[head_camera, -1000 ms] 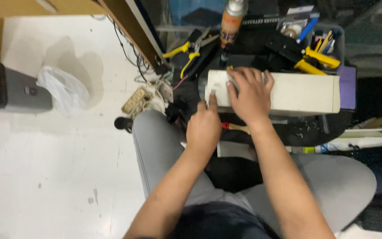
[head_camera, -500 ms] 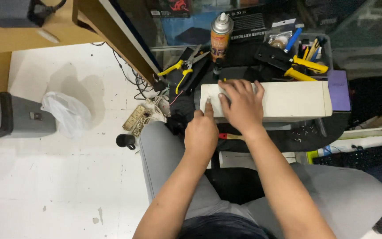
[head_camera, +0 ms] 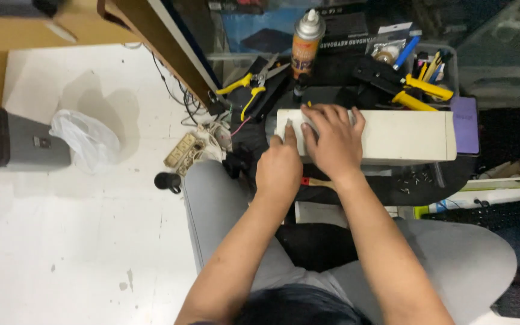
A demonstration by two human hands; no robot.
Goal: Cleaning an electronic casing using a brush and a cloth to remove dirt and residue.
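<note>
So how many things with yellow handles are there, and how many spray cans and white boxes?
Yellow-handled tools: 2, the pliers and the crimping tool
Spray cans: 1
White boxes: 1, under the left hand and right hand
Total: 4

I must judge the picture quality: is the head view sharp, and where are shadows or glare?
Head view: mostly sharp around the left hand, right hand and white box; the bright white floor looks slightly washed out, with soft shadows near the plastic bag; the top right corner is dark and unclear.
</note>
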